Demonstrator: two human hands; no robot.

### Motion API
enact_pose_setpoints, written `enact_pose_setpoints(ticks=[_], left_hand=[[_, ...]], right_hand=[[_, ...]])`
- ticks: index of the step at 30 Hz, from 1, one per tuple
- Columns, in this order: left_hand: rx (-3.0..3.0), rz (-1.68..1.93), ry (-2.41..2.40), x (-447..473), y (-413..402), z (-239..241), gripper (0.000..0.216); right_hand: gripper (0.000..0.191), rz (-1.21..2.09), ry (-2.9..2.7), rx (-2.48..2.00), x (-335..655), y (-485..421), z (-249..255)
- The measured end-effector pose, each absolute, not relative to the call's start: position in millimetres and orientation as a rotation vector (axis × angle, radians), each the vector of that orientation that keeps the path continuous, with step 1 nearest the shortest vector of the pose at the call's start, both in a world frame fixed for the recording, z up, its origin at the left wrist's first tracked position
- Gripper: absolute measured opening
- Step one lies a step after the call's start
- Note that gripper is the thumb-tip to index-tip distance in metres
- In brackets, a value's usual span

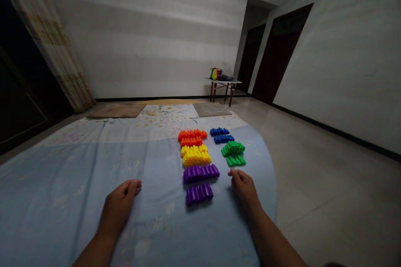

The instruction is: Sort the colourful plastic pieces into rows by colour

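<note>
Rows of small plastic blocks lie sorted by colour on a pale blue sheet (78, 183): orange blocks (191, 136) farthest, then yellow blocks (196, 155), then two rows of purple blocks (200, 173) nearest. Blue blocks (221, 134) and green blocks (233, 153) lie to their right. My left hand (120, 204) rests on the sheet left of the purple rows, fingers curled loosely, holding nothing. My right hand (243, 187) rests right of the purple rows, just below the green blocks, fingers bent down on the sheet with nothing visible in them.
The sheet's rounded edge ends at a tiled floor (328, 183) on the right. Two mats (117, 110) lie beyond the sheet. A small table (223, 85) with coloured items stands by the far wall, near dark doors (282, 54). A curtain (53, 46) hangs at left.
</note>
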State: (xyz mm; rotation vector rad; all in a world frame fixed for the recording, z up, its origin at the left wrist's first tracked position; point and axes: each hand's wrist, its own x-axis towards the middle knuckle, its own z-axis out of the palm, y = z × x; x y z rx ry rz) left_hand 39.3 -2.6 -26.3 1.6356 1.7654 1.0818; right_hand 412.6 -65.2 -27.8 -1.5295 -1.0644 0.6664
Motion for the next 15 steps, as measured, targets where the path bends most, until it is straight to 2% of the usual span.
enact_pose_setpoints(ticks=[3, 8, 15], left_hand=[[1.702, 1.026, 1.856, 42, -5, -22, 0.040], [1.916, 0.724, 2.016, 52, -11, -11, 0.040], [2.070, 0.431, 2.056, 55, -8, -15, 0.042]], right_hand=[[0.044, 0.635, -0.912, -1.483, 417, -62, -32], [0.047, 0.542, -0.823, -1.424, 419, -61, -35], [0.043, 0.613, -0.642, -1.307, 424, -57, -49]])
